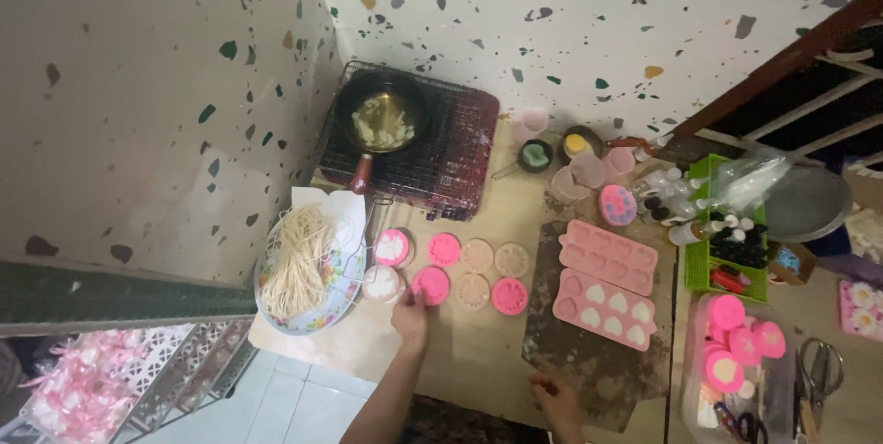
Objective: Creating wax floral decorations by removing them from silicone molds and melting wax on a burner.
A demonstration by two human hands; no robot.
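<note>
Round pink moulds (430,284) lie in two rows on the wooden surface (460,352), between a flowered plate (317,315) of pale wicks on the left and two pink heart-cavity trays (607,283) on the right. The left hand (409,315) reaches far over the surface from the near edge, forearm stretched out, its fingers at the near-left mould of the lower row; the view is too small and soft to tell whether the fingers pinch it or only touch it. A small whitish round piece (380,283) just left of that hand is blurred, and what it is cannot be made out.

The right hand (555,398) rests near the front edge on a dark, stained mat (589,361), fingers loosely curled and holding nothing that shows; its wrist is cut off by the picture's bottom edge.

Far off, a black pan (382,117) with pale lumps in it sits on a wire grill (451,149). At the right, a clear box (699,380) of pink pieces is partly cut off, and the small bottles in the green basket (708,260) are too crowded to tell apart.
</note>
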